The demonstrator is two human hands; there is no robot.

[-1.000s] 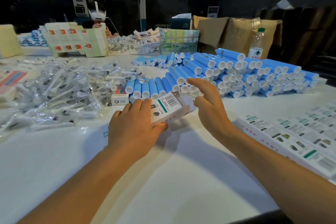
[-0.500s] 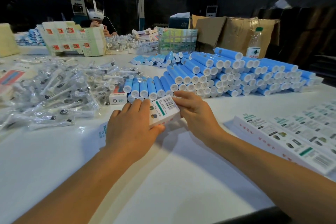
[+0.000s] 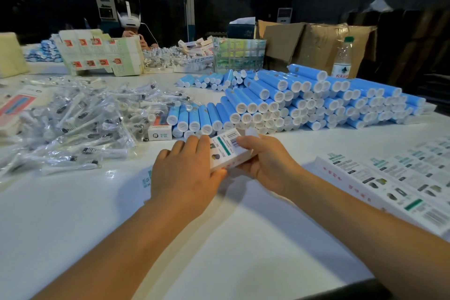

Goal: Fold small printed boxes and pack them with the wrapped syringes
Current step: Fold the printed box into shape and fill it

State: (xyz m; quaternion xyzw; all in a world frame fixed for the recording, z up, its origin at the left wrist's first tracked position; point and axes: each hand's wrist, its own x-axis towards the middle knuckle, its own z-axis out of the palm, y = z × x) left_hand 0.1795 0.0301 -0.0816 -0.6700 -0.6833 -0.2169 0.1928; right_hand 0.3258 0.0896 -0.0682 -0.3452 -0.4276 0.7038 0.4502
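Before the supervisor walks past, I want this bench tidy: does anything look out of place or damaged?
Nothing looks damaged. One small red-and-white box lies alone between the loose pile of wrapped syringes and the stacked blue tubes. Both hands hold the printed box.

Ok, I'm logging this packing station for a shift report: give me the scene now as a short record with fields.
held item: small printed box, barcode face up
left hand: grips the box's near end
right hand: grips its far end
behind box: stacked blue tubes
left: pile of wrapped brush heads
right: flat printed box blanks
surface: white table
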